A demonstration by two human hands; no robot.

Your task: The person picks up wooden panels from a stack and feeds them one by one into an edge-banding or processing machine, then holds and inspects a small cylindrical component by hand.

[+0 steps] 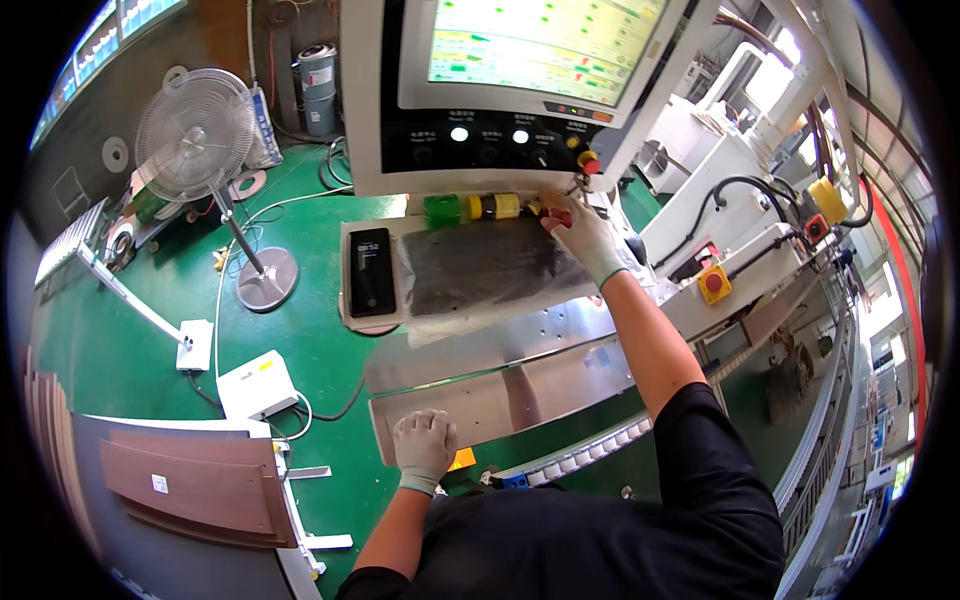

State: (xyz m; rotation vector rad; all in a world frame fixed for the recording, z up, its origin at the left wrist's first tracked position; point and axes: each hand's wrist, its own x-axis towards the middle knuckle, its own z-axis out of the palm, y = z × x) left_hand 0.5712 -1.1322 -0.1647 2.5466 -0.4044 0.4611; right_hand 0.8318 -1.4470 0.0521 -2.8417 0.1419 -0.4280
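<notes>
My right hand [590, 243], in a pale glove, reaches over the right end of a shelf below the control panel. Its fingers are bent around a small reddish patch [556, 216]; I cannot make out what it is. Left of it lie a yellow-and-dark bottle [502, 206] and a green plastic bottle [446, 211]. My left hand [425, 443], also gloved, rests with curled fingers on the left end of a metal tray [475, 405]; its fingertips are hidden. A black phone [372, 272] lies on the shelf's left end, beside a dark plastic-covered sheet [490, 268].
Above the shelf is a lit screen [545, 45], with a red knob [589, 162] below it. A standing fan [196, 137] and a white box [257, 385] with cables stand on the green floor at left. Brown panels [195, 490] are stacked at lower left. Machine rails run along the right.
</notes>
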